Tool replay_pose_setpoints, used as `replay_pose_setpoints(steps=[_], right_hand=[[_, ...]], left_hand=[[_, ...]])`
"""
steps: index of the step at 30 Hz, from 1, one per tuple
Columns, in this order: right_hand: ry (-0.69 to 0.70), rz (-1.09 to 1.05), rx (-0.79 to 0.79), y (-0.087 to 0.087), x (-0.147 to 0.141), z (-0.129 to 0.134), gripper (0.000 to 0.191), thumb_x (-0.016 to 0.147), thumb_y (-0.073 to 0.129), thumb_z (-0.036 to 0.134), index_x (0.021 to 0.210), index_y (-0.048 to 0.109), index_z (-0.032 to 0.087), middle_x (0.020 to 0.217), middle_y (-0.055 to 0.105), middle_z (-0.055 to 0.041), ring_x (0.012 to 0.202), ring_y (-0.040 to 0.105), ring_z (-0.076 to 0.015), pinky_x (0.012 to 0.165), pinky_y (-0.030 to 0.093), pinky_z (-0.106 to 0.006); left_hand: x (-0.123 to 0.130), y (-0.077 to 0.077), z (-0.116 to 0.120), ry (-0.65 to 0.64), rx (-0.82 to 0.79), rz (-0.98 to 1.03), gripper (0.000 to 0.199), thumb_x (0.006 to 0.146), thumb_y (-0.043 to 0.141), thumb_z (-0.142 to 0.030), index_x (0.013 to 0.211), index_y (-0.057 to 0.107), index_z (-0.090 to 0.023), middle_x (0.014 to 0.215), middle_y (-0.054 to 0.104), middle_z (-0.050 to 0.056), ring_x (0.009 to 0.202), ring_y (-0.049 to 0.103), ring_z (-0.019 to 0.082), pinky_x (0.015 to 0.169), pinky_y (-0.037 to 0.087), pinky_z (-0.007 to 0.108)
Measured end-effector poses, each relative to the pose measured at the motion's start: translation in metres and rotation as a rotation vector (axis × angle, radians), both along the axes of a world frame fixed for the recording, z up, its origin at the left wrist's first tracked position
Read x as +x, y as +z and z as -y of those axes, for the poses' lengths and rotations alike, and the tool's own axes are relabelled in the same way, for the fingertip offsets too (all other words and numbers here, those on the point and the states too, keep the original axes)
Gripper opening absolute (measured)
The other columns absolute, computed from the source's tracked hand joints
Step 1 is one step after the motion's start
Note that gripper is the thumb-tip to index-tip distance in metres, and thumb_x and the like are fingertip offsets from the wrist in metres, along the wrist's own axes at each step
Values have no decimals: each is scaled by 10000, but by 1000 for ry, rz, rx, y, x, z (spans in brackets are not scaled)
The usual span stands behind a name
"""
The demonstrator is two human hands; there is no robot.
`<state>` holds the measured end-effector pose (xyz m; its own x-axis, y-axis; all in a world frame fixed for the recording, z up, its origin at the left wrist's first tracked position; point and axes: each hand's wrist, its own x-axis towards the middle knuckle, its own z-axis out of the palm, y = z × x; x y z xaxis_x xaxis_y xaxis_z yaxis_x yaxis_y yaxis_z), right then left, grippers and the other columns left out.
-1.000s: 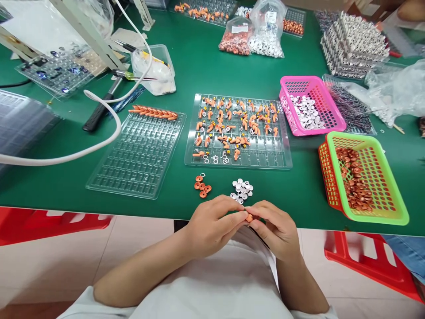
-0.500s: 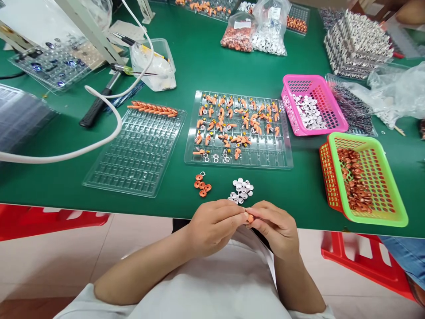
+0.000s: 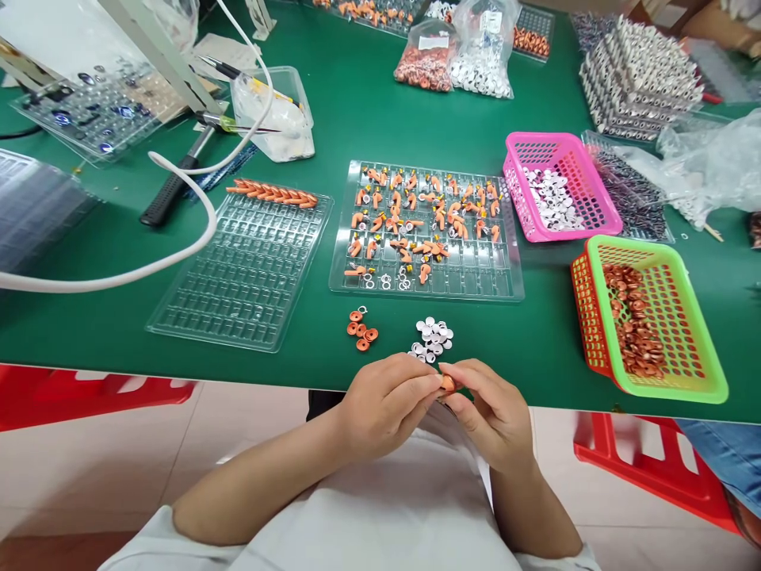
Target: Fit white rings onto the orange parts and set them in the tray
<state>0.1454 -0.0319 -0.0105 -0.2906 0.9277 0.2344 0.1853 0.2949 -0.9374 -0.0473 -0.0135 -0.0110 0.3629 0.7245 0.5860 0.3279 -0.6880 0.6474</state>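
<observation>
Over the near edge of a green table (image 3: 297,366), the left hand (image 3: 386,406) and right hand (image 3: 496,414) meet, fingertips nearly closed on a small orange piece (image 3: 448,385), mostly covered, its shape unclear. Loose white discs (image 3: 437,337) lie just beyond. The frame's top cuts off a far tray (image 3: 404,28). The hands have barely moved since half a second ago.

And no wording could be read: even the small white rectangular label (image 3: 491,21) on the clear plastic bag (image 3: 483,54) stayed illegible!
</observation>
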Motion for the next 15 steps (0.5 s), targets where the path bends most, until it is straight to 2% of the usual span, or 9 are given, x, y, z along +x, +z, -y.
replay_pose_setpoints(steps=[7,15], right_hand=[[53,90,7,4,-1,-3,381,969,546,163,1338,586,245,1022,700,-65,893,660,-187,754,564,-315],[60,208,152,9,-1,-3,382,977,507,139,1348,558,217,1001,696,-85,859,672,-195,705,587,-319]], left_hand=[[0,0,0,2,27,-2,216,921,581,-95,1124,602,-167,936,748,85,823,690,165,701,579,269],[-1,3,3,28,30,-96,194,928,555,-117,1089,616,-207,885,727,48,755,674,146,650,544,233]])
